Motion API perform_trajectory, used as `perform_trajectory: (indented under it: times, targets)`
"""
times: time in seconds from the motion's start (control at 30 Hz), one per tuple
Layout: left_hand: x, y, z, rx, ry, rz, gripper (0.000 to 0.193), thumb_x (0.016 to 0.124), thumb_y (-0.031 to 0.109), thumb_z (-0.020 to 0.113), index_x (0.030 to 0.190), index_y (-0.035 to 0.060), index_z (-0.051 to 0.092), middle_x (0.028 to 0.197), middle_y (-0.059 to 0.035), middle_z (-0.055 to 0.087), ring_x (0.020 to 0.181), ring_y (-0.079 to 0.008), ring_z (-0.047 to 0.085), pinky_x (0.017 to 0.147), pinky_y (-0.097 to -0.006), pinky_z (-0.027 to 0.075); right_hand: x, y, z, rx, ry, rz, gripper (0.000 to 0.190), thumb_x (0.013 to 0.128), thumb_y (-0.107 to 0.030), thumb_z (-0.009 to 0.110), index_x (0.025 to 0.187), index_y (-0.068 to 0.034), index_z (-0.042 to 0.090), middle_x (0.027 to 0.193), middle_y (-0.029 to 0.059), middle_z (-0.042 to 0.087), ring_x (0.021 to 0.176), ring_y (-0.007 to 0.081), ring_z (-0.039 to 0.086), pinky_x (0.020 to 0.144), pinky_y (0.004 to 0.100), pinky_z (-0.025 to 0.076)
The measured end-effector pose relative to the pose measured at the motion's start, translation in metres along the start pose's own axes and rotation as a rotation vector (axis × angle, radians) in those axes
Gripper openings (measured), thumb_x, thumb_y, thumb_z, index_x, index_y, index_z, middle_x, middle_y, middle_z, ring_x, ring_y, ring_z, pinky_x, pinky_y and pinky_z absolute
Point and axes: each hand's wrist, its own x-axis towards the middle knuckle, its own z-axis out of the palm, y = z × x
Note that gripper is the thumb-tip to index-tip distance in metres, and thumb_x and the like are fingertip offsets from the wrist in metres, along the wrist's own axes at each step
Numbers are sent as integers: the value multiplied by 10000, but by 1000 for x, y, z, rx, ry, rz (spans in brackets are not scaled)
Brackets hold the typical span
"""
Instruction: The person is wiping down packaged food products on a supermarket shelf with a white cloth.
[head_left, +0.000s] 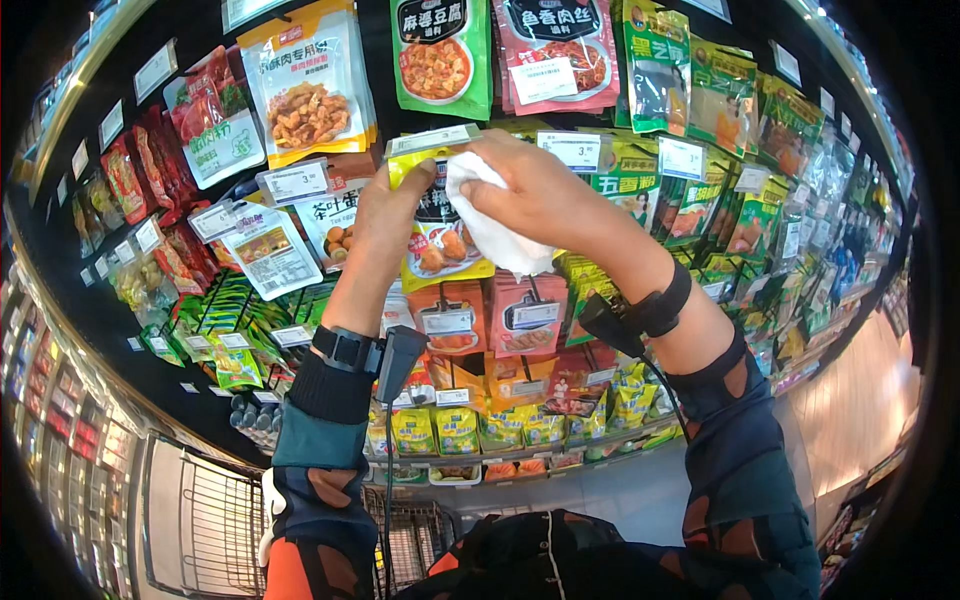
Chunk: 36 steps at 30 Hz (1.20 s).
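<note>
A yellow seasoning packet (442, 259) with a picture of cooked chicken pieces hangs in front of me, upright. My left hand (386, 214) grips its upper left edge, the thumb lying across the front. In my right hand (514, 187) is a bunched white cloth (499, 225), pressed against the packet's right side and covering part of its face. A clear price tag holder (433, 139) sits just above the packet, close to the fingers of both hands. The fingers behind the packet are hidden.
Hanging packets surround my hands, among them a green packet (441, 56) and a pink packet (555, 49) above. Price tags such as this one (571, 150) stick out on hooks. Yellow bags (456, 431) stand on a lower shelf. A wire shopping cart (217, 517) is at lower left.
</note>
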Motion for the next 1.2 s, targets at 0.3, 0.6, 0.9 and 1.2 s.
perform_trajectory:
  times: [0.3,0.6,0.9,1.2]
  targets:
    - [-4,2,2,-87,-28,-33,293,979,199,651,1220,31,650,1103,-22,697,1002,-91,625,898,-267,477,-5,-6,-9,105,-47,38,351,918,-238,595,1154,22,586,1077,259,630,1006,438,607,862,475,488]
    - [-9,2,3,-210,-3,-68,247,977,147,616,1178,8,653,1056,-33,697,918,-99,639,835,-263,497,-4,-9,-10,108,-96,119,343,915,-240,584,1143,17,586,1072,264,630,1006,439,608,857,477,488]
    - [-3,-6,2,-96,-15,65,223,967,97,587,1166,29,660,1058,-21,694,934,-87,624,855,-263,490,-4,-5,-2,96,-52,-4,375,934,-227,581,1226,8,576,1143,259,613,1046,441,597,903,484,491]
    - [1,-9,4,-69,-29,73,217,996,150,604,1167,32,666,1076,-16,695,968,-80,606,878,-260,478,-3,-2,0,58,-91,6,338,945,-228,556,1217,-31,598,1177,246,593,1068,438,587,927,479,484]
